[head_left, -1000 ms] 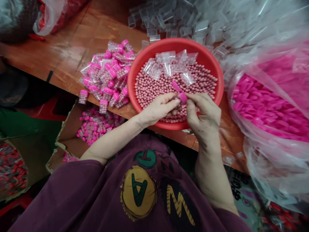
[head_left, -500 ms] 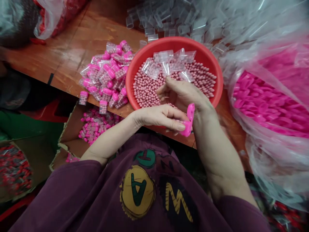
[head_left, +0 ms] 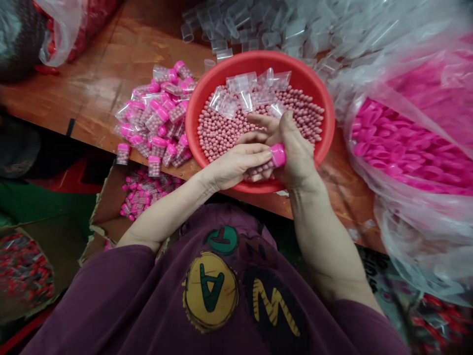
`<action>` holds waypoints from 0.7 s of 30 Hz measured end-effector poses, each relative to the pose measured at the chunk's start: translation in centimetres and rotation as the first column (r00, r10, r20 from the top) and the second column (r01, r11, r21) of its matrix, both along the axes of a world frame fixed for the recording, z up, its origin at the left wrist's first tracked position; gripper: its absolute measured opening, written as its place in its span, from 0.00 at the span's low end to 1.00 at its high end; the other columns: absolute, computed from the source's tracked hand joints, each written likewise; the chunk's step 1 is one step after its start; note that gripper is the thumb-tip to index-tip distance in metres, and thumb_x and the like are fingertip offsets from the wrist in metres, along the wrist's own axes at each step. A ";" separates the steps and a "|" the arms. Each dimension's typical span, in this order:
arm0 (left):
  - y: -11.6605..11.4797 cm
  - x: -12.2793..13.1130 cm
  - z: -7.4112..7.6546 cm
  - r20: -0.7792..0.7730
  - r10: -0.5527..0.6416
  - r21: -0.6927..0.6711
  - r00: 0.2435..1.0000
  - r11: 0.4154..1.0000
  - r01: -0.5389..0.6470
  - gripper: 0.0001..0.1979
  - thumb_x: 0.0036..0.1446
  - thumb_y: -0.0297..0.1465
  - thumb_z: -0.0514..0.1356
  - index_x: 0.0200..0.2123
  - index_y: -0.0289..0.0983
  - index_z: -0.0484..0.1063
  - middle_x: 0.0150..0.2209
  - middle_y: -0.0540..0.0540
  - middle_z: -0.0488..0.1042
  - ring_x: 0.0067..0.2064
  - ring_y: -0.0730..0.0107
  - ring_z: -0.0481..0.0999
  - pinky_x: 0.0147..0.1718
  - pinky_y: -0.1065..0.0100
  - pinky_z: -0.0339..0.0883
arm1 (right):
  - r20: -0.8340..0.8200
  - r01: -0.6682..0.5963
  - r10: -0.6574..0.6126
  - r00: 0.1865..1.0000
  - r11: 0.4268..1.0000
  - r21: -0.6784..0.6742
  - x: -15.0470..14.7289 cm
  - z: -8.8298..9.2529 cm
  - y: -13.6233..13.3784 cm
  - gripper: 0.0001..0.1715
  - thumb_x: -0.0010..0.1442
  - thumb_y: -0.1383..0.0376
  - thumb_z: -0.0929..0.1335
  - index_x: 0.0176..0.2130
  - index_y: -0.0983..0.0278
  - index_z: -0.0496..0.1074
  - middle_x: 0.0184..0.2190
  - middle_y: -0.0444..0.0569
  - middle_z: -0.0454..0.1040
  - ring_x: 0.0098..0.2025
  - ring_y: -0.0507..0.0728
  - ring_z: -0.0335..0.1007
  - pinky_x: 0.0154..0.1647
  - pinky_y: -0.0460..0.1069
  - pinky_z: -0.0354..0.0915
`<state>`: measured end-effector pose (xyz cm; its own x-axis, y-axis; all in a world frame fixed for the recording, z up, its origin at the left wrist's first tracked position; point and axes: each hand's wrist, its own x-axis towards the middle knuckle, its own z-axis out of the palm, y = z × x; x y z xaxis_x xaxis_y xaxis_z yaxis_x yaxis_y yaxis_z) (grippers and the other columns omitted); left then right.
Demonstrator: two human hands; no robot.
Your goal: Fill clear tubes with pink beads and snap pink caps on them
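My left hand [head_left: 236,165] is closed around a small clear bottle [head_left: 259,170] full of pink beads, tilted on its side. Its pink flip cap [head_left: 278,155] is closed and faces right. Against that cap rests the palm of my right hand [head_left: 295,148], fingers spread and thumb up. Both hands are over the near rim of a red basin [head_left: 192,116]. Pink beads [head_left: 221,130] cover the basin's bottom, and several clear empty tubes [head_left: 242,84] lie on them.
Filled pink-capped bottles [head_left: 158,111] are piled left of the basin, and more fill a cardboard box [head_left: 107,197] below the table edge. A plastic bag of pink caps [head_left: 388,143] stands at right. Clear tubes [head_left: 273,29] are heaped behind. A box of red pieces [head_left: 25,266] sits lower left.
The cap was hinged open and is now closed on the bottle. Both hands have moved up over the basin's near rim, and my right palm has come against the cap.
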<state>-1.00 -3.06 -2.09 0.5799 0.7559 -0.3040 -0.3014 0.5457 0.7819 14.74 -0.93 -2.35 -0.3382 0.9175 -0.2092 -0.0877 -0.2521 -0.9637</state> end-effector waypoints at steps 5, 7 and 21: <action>-0.4 -0.1 0.1 -0.058 -0.030 0.104 0.998 0.994 0.036 0.28 0.63 0.58 0.76 0.35 0.39 0.77 0.29 0.50 0.73 0.28 0.75 0.67 0.26 0.69 0.59 | 0.339 0.064 -0.199 0.920 0.927 0.370 0.4 0.5 -1.0 0.47 0.79 0.28 0.53 0.74 0.49 0.74 0.52 0.52 0.85 0.58 0.63 0.85 0.63 0.61 0.81; -0.5 0.1 -0.4 -0.073 0.017 0.131 0.997 0.991 -0.007 0.27 0.62 0.58 0.76 0.37 0.40 0.79 0.29 0.51 0.71 0.28 0.75 0.65 0.26 0.69 0.59 | 0.427 0.090 -0.334 0.840 0.863 0.497 0.1 0.1 -1.3 0.44 0.81 0.30 0.54 0.73 0.49 0.74 0.50 0.51 0.84 0.59 0.64 0.84 0.68 0.63 0.77; 2.7 -7.1 4.5 -0.220 0.431 0.199 0.875 0.898 -0.392 0.25 0.69 0.49 0.74 0.61 0.42 0.84 0.42 0.45 0.87 0.45 0.65 0.86 0.47 0.65 0.80 | 0.462 0.164 -0.658 0.594 0.662 0.731 7.5 -4.8 4.1 0.14 0.78 0.51 0.69 0.49 0.57 0.79 0.43 0.50 0.82 0.41 0.60 0.80 0.50 0.59 0.79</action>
